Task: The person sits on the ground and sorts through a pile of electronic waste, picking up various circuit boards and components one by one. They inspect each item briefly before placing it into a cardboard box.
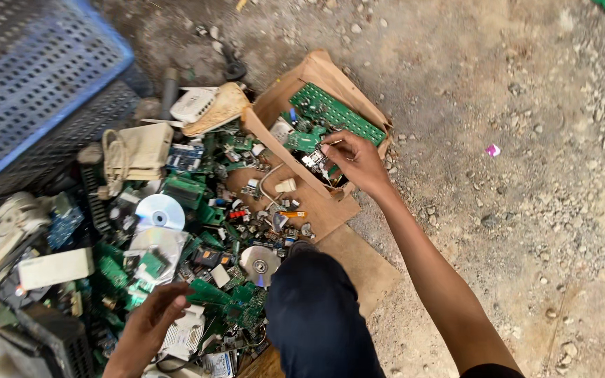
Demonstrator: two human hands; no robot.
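Note:
My right hand (356, 161) reaches into an open cardboard box (316, 73) and pinches a small circuit board piece (314, 159) among green boards. A long green circuit board (335, 113) lies along the box's far side. My left hand (150, 323) hovers low over a heap of electronic scrap (197, 231), fingers curled near a white plastic device (185, 336); whether it grips anything I cannot tell. My knee in dark trousers (316, 315) sits between the two arms.
Shiny discs (160, 211) and a disc drive platter (260, 264) lie in the heap. A blue perforated crate (29, 77) stands at upper left. Beige plastic casings (145, 147) lie beside it. Flattened cardboard (365, 269) covers stony dirt ground (526, 175).

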